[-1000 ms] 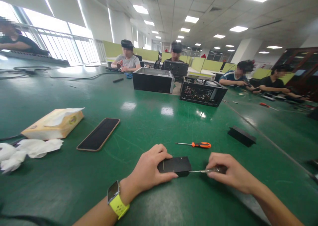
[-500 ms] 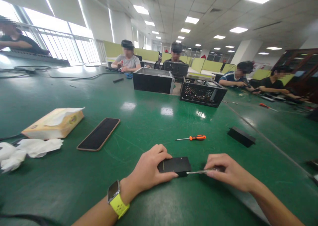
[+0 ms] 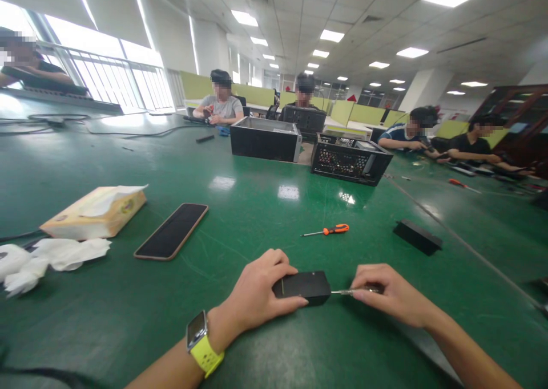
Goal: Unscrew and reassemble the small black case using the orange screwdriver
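My left hand (image 3: 256, 295) grips a small flat black box (image 3: 305, 286) that lies on the green table (image 3: 274, 343) in front of me. My right hand (image 3: 387, 295) pinches a thin screwdriver (image 3: 347, 291) whose metal shaft runs level into the box's right end. A yellow-strapped watch (image 3: 201, 343) sits on my left wrist. An orange-handled screwdriver (image 3: 329, 230) lies loose on the table just beyond my hands.
A phone (image 3: 172, 231), a tissue box (image 3: 96, 211) and crumpled tissues (image 3: 47, 258) lie to the left. Another black box (image 3: 417, 236) lies to the right. Two open computer cases (image 3: 264, 138) (image 3: 349, 158) stand further back. Several people work at the table's far sides.
The orange-handled screwdriver has rolled away from me and a little to the left. My hands stay on the black box and the thin screwdriver almost unmoved.
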The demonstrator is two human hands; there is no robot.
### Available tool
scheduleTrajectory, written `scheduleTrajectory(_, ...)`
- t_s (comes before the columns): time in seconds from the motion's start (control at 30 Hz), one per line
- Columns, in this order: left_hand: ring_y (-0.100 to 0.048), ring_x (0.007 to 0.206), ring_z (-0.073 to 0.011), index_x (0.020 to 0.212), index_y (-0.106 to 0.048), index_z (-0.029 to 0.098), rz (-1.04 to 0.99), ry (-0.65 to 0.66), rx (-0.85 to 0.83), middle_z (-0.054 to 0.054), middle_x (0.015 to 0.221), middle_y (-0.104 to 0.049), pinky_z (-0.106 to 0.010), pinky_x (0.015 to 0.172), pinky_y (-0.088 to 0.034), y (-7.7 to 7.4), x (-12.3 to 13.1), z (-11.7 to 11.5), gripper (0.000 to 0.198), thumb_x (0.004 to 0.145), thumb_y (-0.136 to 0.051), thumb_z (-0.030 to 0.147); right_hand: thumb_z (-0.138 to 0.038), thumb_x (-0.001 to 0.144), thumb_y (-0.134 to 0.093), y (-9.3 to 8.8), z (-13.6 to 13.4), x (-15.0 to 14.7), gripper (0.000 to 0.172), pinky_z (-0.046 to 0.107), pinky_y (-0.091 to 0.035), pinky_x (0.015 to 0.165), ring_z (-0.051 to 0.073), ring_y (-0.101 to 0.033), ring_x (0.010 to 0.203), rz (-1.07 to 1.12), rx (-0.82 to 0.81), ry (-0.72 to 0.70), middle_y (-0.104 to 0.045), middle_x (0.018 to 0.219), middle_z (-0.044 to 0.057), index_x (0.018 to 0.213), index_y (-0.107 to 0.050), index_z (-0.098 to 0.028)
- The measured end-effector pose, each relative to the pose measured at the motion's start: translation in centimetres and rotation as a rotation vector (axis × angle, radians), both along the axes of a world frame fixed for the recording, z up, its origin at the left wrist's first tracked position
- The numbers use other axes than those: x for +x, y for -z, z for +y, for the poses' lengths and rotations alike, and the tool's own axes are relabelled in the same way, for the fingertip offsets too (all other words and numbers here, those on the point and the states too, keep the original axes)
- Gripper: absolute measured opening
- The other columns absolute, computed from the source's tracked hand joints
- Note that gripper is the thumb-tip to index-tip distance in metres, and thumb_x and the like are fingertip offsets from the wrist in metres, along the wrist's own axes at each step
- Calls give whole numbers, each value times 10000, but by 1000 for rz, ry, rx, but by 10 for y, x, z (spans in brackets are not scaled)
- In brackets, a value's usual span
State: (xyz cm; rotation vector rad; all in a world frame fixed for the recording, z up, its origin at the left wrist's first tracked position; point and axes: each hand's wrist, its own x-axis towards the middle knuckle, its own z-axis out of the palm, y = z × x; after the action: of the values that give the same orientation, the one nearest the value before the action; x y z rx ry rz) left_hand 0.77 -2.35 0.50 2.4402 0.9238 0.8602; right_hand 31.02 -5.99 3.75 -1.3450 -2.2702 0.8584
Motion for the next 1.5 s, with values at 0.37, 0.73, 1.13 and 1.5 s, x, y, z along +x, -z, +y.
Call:
scheduleTrajectory(0.37, -578, 881, -245, 1015, -679, 179, -5, -9, -1, -61, 952, -624, -353, 758, -494, -1, 1, -1, 381, 738, -807, 406, -425, 944, -564, 19, 8, -18, 278, 303, -421, 730, 179, -589, 789, 38, 81, 29, -651, 839, 36, 903, -722, -200)
scheduleTrajectory(0.73, -585, 859, -243, 994, -684, 187, -60, -31, 27, -62, 925, -642, -349, 746, -492, -7, -2, -2, 321, 743, -780, 363, -447, 974, -480, 42, 13, 4, 313, 374, -463, 788, 223, -597, 844, -80, 168, 237, -667, 882, 55, 929, -689, -217)
scheduleTrajectory(1.13, -605, 894, -240, 953, -690, 217, 0, -77, -69, -33, 936, -617, -334, 775, -513, -7, 0, -4, 319, 668, -821, 276, -594, 725, -738, 1, 19, -79, 635, 378, -494, 836, 287, -653, 971, -254, 195, -105, -708, 1099, 89, 1231, -643, -224)
scheduleTrajectory(1.5, -585, 992, -262, 1106, -634, 204, -156, -191, 59, -82, 1050, -606, -413, 877, -499, 0, -3, 1, 271, 873, -670, 337, -618, 805, -554, 24, 54, 62, 541, 378, -509, 788, 307, -677, 920, -378, 306, 891, -745, 1009, 113, 1033, -736, -163)
